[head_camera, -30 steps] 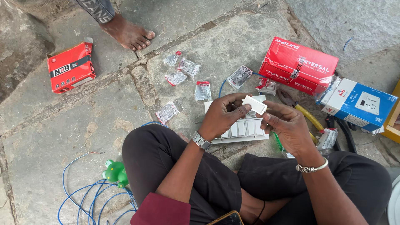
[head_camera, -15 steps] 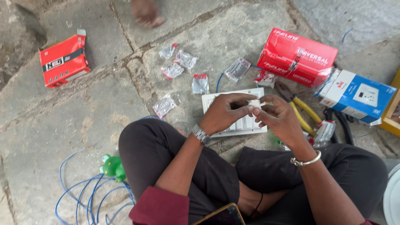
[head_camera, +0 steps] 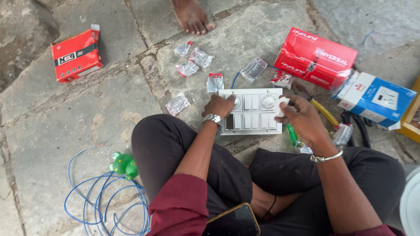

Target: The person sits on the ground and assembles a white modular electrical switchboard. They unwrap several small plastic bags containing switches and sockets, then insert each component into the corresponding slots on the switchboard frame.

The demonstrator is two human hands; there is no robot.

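Left hand (head_camera: 220, 106) on switch plate (head_camera: 253, 111), right hand (head_camera: 302, 118) perhaps pinching switch (head_camera: 281, 106)

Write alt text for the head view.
A seated person's left hand rests on a white switch plate on a stone floor, while the right hand holds a small white part at its edge. Red boxes, packets and blue wire lie around.

White switch plate (head_camera: 251, 111) flat on floor

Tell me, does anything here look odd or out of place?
Yes. The switch plate has one dark empty slot at its lower left, and small plastic packets lie scattered over the stone floor.
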